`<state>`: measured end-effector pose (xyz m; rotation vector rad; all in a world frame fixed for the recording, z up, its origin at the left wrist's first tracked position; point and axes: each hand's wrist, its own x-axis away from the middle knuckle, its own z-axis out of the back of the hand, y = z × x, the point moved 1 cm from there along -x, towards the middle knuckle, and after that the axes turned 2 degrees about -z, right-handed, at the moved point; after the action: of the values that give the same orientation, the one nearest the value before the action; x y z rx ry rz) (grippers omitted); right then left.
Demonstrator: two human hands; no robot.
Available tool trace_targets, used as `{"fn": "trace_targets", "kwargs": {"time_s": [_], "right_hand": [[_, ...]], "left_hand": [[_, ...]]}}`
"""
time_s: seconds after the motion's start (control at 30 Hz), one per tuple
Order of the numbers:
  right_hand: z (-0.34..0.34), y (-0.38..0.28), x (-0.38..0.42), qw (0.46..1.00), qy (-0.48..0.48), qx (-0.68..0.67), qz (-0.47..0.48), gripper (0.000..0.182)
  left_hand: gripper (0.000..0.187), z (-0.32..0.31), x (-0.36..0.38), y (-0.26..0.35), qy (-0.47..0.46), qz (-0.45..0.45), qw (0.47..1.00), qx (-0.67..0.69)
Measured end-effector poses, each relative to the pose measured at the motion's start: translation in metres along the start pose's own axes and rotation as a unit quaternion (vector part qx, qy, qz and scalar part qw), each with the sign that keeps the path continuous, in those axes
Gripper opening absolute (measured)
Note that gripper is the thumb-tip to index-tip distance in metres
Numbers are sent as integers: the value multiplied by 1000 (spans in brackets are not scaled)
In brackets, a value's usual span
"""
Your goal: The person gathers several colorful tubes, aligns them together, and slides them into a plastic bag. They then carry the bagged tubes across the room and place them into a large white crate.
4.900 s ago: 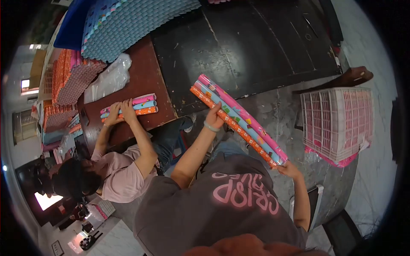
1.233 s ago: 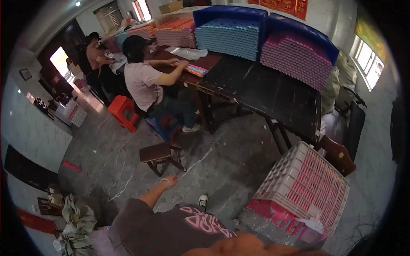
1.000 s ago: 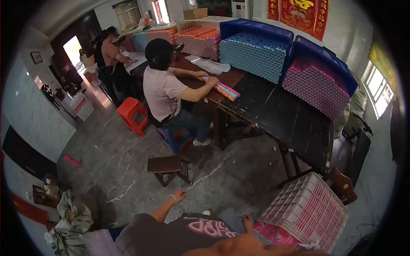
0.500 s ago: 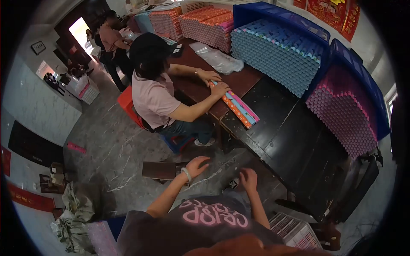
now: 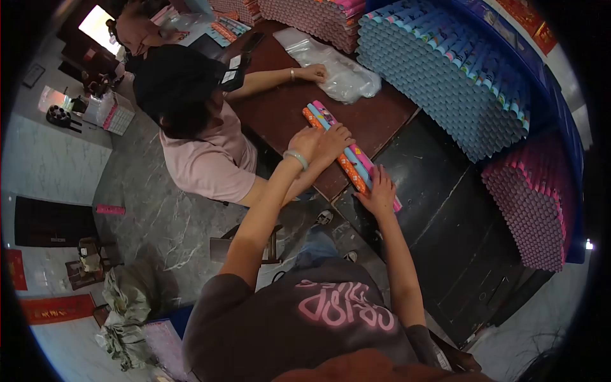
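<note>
- Three wrapping-paper rolls (image 5: 340, 153) lying side by side at the worktop (image 5: 382, 121) near edge, long axis slanting away to the left.
- Left hand (image 5: 304, 141) pressed on the bundle's middle, right hand (image 5: 380, 189) flat on its near end; neither grip closed.
- Co-worker's hand (image 5: 334, 137) touching too.

Only readable text: pink print on the dark grey T-shirt (image 5: 331, 312), seen upside down, approx. "CRISP BLUED", letters unclear. It sits well below the fingers. Red wall banners (image 5: 54, 309) w/ gold characters too small to read.
</note>
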<state>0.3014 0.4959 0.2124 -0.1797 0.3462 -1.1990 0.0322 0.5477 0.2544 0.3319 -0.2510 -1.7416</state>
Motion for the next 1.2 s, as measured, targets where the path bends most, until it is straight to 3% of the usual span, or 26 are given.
{"fn": "trace_targets", "kwargs": {"time_s": [0.03, 0.1, 0.13, 0.17, 0.23, 0.43, 0.47, 0.67, 0.8, 0.87, 1.2], "right_hand": [[-3, -3, -4, 1000, -5, 6, -4, 95], [-9, -6, -8, 999, -27, -6, -28, 97], [-10, -6, -10, 999, -11, -13, -33, 94], [-13, -5, -13, 999, -17, -8, -39, 94], [-13, -9, -14, 999, 23, -6, -43, 87], [-18, -6, -16, 998, -30, 7, -48, 80], [-19, -5, -16, 998, -35, 8, -49, 80], [-13, -11, -18, 1000, -10, -1, -21, 62], [-16, -11, -17, 1000, 3, -16, -20, 60], [-17, -9, -16, 1000, 11, -22, -9, 61], [-10, 1, -1, 1000, 11, -29, 4, 53]], "left_hand": [[35, -3, -19, -17, -3, -2, 1000, 8], [49, -12, -55, -46, -36, -72, 984, -156], [61, -18, -76, -57, -140, -76, 961, -225], [61, -24, -91, -68, -144, -79, 962, -218], [66, -23, -107, -73, -193, -194, 932, -239], [56, -40, -138, -75, -294, -336, 872, -203], [46, -58, -139, -87, -208, -376, 891, -150], [30, -53, -133, -90, -161, -370, 909, -100], [32, -51, -130, -86, -191, -359, 904, -130], [50, -59, -132, -87, -243, -329, 901, -144], [36, -34, -102, -65, -217, -316, 908, -167]]}}
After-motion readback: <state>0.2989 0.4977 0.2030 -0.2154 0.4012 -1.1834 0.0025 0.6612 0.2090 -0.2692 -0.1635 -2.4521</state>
